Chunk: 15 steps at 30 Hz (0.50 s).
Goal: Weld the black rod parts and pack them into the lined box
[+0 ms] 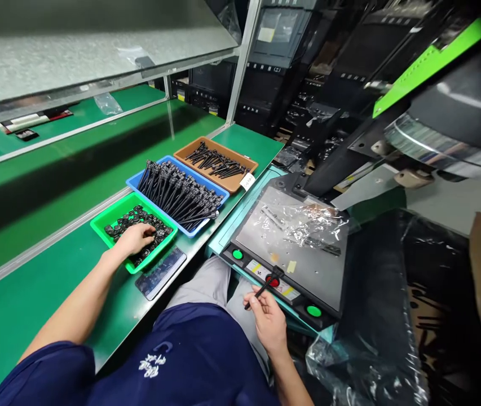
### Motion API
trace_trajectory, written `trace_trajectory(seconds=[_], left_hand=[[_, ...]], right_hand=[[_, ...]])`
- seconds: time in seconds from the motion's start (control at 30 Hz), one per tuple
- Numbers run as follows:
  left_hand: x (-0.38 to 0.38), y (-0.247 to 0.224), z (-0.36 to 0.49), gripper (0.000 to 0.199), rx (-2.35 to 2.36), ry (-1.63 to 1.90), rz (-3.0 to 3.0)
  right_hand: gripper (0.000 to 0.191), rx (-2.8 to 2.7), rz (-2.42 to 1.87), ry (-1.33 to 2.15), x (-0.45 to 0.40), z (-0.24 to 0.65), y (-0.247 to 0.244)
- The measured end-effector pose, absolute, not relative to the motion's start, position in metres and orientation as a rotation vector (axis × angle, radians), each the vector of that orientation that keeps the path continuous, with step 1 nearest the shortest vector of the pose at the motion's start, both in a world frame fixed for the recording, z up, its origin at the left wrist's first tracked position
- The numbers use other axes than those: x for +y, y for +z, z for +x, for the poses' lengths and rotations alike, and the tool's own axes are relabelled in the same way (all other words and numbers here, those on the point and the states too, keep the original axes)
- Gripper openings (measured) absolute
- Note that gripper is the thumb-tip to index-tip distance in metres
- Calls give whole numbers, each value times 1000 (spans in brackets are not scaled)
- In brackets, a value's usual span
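Pinches a black rod (pixel 261 291) in the right hand (pixel 270 326), slanted toward one-thirty, and, at ten o'clock from there, dips the nearer left hand (pixel 133 240) among small black parts (pixel 137 216) in a green bin (pixel 111 211), grip there hidden.

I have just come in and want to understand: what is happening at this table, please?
A person sits with the left hand among small black parts in the green bin. The right hand holds a slim black rod above the front edge of a machine. Beside the green bin stand a blue bin and a brown bin, both with long black pieces. Whether the left fingers grip a part, I cannot tell.
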<state>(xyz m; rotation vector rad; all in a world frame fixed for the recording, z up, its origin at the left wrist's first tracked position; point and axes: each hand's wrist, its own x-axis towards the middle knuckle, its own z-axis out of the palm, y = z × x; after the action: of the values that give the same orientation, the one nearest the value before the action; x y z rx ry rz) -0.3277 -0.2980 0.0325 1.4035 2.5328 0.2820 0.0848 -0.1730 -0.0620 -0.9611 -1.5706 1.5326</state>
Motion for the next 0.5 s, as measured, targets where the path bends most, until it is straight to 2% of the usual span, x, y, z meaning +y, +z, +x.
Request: trace_trajectory(seconds=[0.1,0.23,0.4,0.5], left_hand=[[-295,28,-324,48,2551,167,1510],[-293,32,-321,37,2610,65,1408],[-305,44,-325,38,2715,131,1343],[-310,57,-318,29,2759,329,1325]], right_hand=[[36,-1596,-934,1548,-174,78,-64],[36,-1624,-903,1562,-172,71,-62],[43,-1689,-900,1623,-166,65,-59],[45,-1753,-872,1683,-165,58,-54]])
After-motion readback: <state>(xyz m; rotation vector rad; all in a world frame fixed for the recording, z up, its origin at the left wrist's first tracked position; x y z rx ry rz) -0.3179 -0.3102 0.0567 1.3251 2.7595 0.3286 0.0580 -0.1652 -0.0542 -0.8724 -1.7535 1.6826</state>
